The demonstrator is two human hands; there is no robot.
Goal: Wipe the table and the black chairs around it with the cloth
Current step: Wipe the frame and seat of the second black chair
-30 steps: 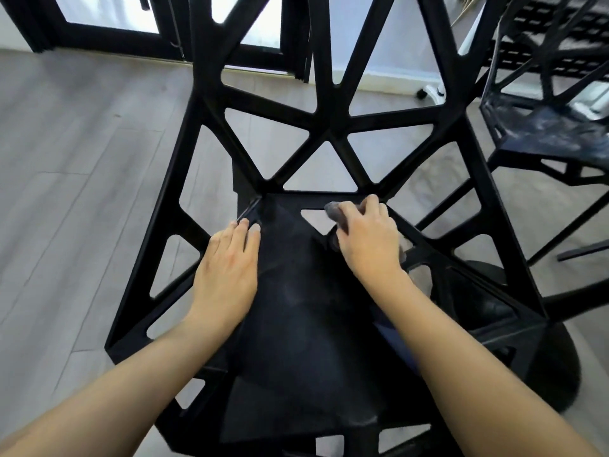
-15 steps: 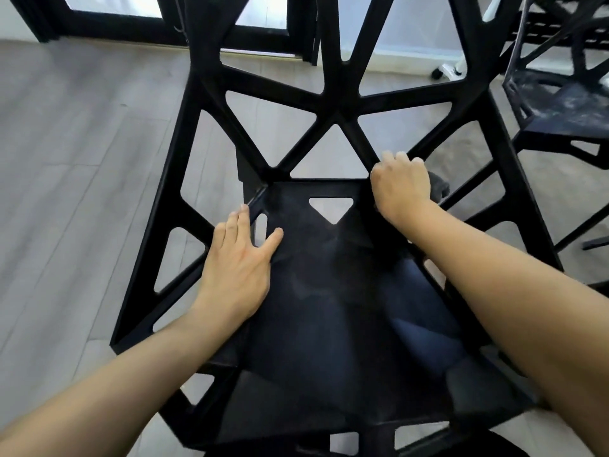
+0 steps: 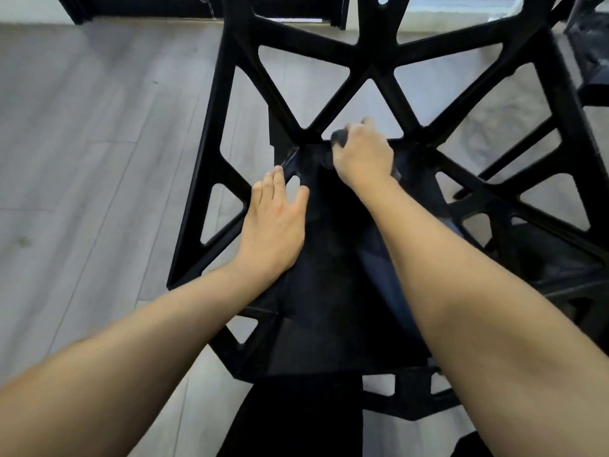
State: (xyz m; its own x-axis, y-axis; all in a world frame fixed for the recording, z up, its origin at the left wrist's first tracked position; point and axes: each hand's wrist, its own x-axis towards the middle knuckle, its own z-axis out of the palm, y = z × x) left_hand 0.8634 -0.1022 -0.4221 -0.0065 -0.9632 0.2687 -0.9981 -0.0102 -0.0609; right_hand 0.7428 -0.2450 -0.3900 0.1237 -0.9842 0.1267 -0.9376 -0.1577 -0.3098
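A right hand (image 3: 362, 153) pressed a bunched dark grey cloth (image 3: 339, 137) into the rear seat corner of a black lattice-backed plastic chair (image 3: 316, 291) while the left hand (image 3: 275, 222) lay flat, fingers straight, steadying it; the backrest struts likely came next

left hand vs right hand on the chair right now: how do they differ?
The left hand lies flat, fingers straight, on the left side of the black chair's seat; the right hand is curled. The left hand holds nothing; the right hand grips the dark grey cloth. The left hand sits nearer the person; the right hand is at the seat's back edge, under the backrest lattice. Both touch the same chair.
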